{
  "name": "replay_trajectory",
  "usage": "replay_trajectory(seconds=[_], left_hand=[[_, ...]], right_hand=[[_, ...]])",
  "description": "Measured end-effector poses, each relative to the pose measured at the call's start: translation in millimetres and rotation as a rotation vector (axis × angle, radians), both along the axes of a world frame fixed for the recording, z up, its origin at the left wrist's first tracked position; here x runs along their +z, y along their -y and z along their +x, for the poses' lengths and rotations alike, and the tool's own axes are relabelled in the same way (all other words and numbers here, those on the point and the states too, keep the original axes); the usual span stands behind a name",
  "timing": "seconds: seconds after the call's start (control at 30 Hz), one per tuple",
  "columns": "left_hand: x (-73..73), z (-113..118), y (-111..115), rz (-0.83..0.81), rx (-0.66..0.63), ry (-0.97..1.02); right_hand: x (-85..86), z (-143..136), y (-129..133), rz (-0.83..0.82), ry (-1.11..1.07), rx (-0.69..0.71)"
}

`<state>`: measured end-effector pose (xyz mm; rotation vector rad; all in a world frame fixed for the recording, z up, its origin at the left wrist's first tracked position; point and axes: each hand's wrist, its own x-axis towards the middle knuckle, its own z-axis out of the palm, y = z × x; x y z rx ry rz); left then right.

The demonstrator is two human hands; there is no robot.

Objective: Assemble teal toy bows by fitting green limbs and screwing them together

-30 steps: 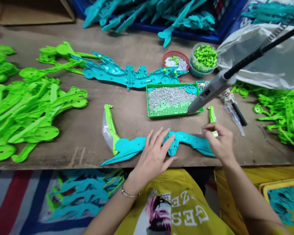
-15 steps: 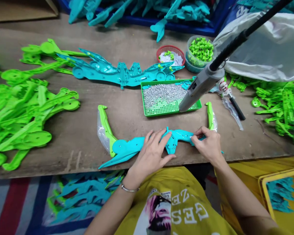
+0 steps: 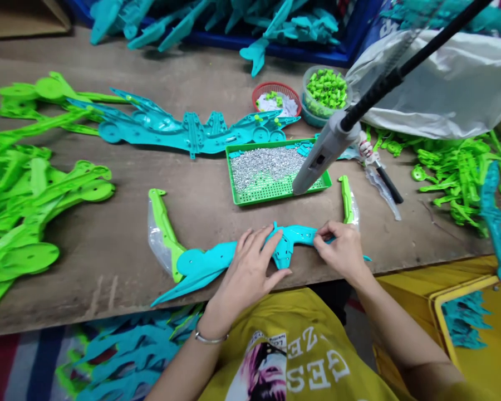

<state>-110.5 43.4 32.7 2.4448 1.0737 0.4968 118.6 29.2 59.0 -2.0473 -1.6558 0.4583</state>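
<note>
A blue plastic toy bow [image 3: 209, 258] lies flat near the table's front edge. Green limbs with clear plastic film stand out from both of its ends, the left limb [image 3: 167, 234] and the right limb [image 3: 346, 197]. My left hand [image 3: 254, 262] rests over the middle of the bow, fingers stretched out and the thumb apart. At the bow's right arm, my right hand [image 3: 340, 248] is closed in a pinch, the fingertips touching the blue plastic. Whatever lies between those fingertips is too small or hidden to name.
A green tray [image 3: 281, 197] of small metal screws sits beyond the bow, with a grey electric screwdriver [image 3: 321, 153] hanging over it. Behind are another blue bow part [image 3: 150, 133], a red basket [image 3: 275, 86] and a tub of green caps [image 3: 328, 92]. Green parts [image 3: 29, 223] heap at left.
The view has shifted, so the table appears further left and a blue part at the right edge shows more. Both hands keep nearly the same place on the bow.
</note>
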Motion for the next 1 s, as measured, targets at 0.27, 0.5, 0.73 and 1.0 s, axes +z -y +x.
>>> replay_trajectory(seconds=[0.27,0.5,0.73,1.0], left_hand=[[1.6,0,-1,0.046,-0.004,-0.104],[6.1,3,0,0.119,0.078,-0.271],[11.0,5,-5,0.099,0.0,-0.35],[23.6,10,28,-0.025,-0.077,-0.368]], right_hand=[[20.4,17,-17,-0.303,0.115,0.287],[12.3,154,-84,0.102,0.338,-0.248],[-7.4,203,-111,-0.127,0.363,-0.259],[29.0,200,-72,0.017,0.408,-0.339]])
